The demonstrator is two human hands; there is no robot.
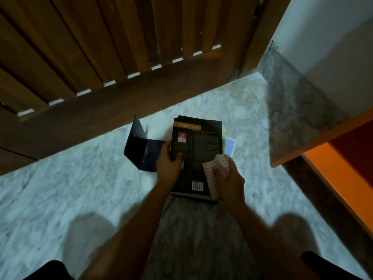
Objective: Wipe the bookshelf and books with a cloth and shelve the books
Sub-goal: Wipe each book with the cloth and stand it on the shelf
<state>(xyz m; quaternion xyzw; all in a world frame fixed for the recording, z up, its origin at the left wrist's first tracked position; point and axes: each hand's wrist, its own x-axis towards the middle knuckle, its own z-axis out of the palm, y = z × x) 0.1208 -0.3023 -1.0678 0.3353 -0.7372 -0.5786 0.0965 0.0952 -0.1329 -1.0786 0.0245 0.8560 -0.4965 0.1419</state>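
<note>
Marble floor (80, 178) spreads below a slatted door (101, 47). Fingers (167, 145) of the left hand (168, 162) clamp the book (198, 146) by its left edge, thumb on the cover. The right hand (232, 178) bunches a striped cloth (214, 172) against the cover's lower right. The book sits at frame centre, back cover up, with its long axis running up the frame, title end toward the door and barcode nearest the person. Wiping this book seems the step in hand. The next move probably calls for sweeping the cloth up the cover while the left hand steadies it. A dark folder (141, 146) lies left of the book and a blue sheet (230, 147) right.
</note>
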